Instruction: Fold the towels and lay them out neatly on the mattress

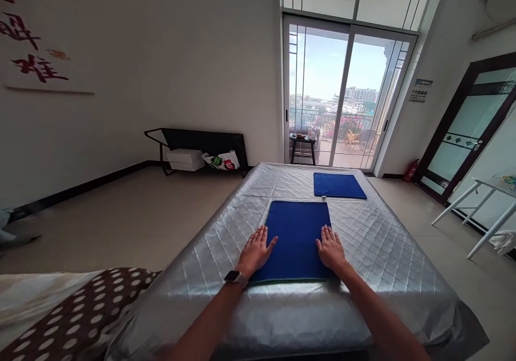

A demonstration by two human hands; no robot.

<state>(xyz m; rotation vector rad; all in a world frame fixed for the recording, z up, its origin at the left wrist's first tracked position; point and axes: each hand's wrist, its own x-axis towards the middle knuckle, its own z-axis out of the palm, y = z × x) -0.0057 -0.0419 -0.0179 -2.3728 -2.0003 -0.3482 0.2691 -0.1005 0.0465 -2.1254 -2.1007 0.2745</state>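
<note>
Both Palms Flat, Edges Kept True

Closest to me, the smartwatch [236,276] on my left wrist sat just beside the near left corner of the front blue cloth [297,242], so I judged it best kept clear. My left grip [255,249] lay flat along the cloth's left edge, my right grip [331,248] along its right; fingers straight and pointing away, thumbs turned inward on the fabric, nothing held. To work well, I thought, the pressure had to be light and equal on both sides, since pushing with one palm alone could skew the cloth or ruck its green-tinged border. Beneath it spread a silver quilted cover [374,242], whose sheen hinted that fabric might slide. Beyond, offset to the right, lay a second blue cloth [339,185] with a small white tag [323,197] at its near edge; I reckoned my fingertips did best to stop short of it. Farther off stood a sliding glass door [342,94].
</note>
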